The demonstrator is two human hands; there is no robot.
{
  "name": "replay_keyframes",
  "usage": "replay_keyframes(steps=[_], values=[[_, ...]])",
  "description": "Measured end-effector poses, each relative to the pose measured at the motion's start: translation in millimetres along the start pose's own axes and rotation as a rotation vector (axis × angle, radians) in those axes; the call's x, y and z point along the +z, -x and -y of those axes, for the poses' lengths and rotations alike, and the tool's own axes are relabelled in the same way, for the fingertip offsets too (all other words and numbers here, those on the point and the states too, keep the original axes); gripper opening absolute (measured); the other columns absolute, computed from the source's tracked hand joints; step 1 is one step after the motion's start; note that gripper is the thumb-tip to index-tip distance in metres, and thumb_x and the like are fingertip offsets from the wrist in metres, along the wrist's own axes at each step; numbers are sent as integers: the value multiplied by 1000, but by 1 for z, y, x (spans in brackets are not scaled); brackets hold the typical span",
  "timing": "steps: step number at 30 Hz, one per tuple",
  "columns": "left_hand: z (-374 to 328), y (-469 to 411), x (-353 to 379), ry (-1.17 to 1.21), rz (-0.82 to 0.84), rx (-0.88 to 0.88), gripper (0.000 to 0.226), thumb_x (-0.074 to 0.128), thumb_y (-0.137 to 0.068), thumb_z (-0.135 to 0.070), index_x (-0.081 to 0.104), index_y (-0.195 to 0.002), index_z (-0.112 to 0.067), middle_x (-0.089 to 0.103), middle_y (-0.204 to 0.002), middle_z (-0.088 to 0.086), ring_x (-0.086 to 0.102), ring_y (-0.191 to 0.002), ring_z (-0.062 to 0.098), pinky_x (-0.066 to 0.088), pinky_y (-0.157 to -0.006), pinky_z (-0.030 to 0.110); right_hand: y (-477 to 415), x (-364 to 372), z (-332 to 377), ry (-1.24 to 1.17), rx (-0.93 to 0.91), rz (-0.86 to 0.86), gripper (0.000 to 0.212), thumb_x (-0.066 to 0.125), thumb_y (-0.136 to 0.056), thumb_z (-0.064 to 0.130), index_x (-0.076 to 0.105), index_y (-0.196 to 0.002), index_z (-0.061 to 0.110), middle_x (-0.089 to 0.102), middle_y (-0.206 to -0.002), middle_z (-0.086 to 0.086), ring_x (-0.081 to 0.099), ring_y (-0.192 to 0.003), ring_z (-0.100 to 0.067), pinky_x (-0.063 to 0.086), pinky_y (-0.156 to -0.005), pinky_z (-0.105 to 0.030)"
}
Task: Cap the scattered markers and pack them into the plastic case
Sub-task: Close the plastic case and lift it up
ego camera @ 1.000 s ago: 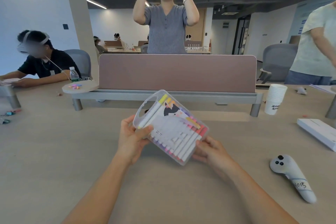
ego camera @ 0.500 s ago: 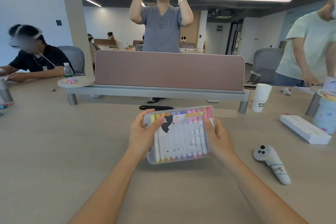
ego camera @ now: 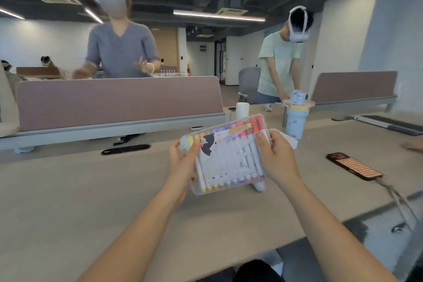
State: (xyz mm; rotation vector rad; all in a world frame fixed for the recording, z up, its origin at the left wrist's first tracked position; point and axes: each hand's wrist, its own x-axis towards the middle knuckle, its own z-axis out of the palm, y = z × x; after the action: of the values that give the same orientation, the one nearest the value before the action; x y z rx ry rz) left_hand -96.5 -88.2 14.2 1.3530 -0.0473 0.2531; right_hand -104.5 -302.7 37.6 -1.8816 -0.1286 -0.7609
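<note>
A clear plastic case (ego camera: 225,155) full of capped white markers with coloured ends is held above the table between both hands. A printed card lies under its lid. My left hand (ego camera: 183,162) grips the case's left edge, thumb on top near the yellow markers. My right hand (ego camera: 274,158) grips the right edge, thumb on the lid by the red markers. The lid looks closed. A white controller (ego camera: 259,186) lies on the table just under the case's lower right corner, mostly hidden.
A pink desk divider (ego camera: 119,101) stands behind the case. A black strap (ego camera: 126,149) lies left of it. At right are a stack of paper cups (ego camera: 242,110), a blue patterned cup (ego camera: 296,121) and a phone (ego camera: 353,165). Two people stand across the table.
The view has swung to the right. The case has stayed in both hands and tilted slightly. The person opposite has lowered their arms.
</note>
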Motion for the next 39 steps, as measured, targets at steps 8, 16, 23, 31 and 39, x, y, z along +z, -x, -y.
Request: replay_keyframes(steps=[8, 16, 23, 31, 39], values=[[10, 29, 143, 77, 295, 19, 44, 72, -85, -40, 47, -121, -45, 72, -101, -14, 72, -93, 13, 58, -79, 50, 20, -145, -10, 187, 32, -263, 22, 44, -101, 40, 56, -100, 21, 61, -84, 13, 58, -78, -3, 37, -58, -20], [5, 87, 254, 206, 627, 0, 44, 75, -84, -28, 52, -119, -40, 73, -109, -4, 71, -100, 20, 58, -81, 48, 81, -263, -2, 350, 131, -555, 30, 39, -101, 45, 54, -101, 20, 60, -86, 14, 56, -77, 2, 40, -61, -21], [6, 159, 325, 321, 891, -17, 51, 76, -82, -9, 52, -123, -30, 73, -108, -2, 70, -101, 20, 55, -89, 48, 153, -344, 26, 418, 218, -781, 16, 47, -99, 32, 48, -111, 22, 59, -94, 14, 57, -85, -1, 43, -68, -30], [10, 250, 370, 305, 1103, 73, 79, 78, -78, -7, 37, -135, -43, 49, -110, -32, 55, -88, -22, 47, -71, 8, 237, -401, 55, 545, 247, -974, 9, 46, -99, 33, 47, -106, 27, 53, -85, 7, 53, -76, -13, 46, -70, -36], [27, 357, 393, 284, 1244, 179, 90, 80, -76, -6, 26, -140, -41, 45, -124, -10, 51, -106, 0, 43, -75, 6, 327, -464, 77, 661, 325, -1119, 6, 47, -96, 42, 50, -101, 39, 58, -104, 6, 57, -93, -14, 46, -75, -36]])
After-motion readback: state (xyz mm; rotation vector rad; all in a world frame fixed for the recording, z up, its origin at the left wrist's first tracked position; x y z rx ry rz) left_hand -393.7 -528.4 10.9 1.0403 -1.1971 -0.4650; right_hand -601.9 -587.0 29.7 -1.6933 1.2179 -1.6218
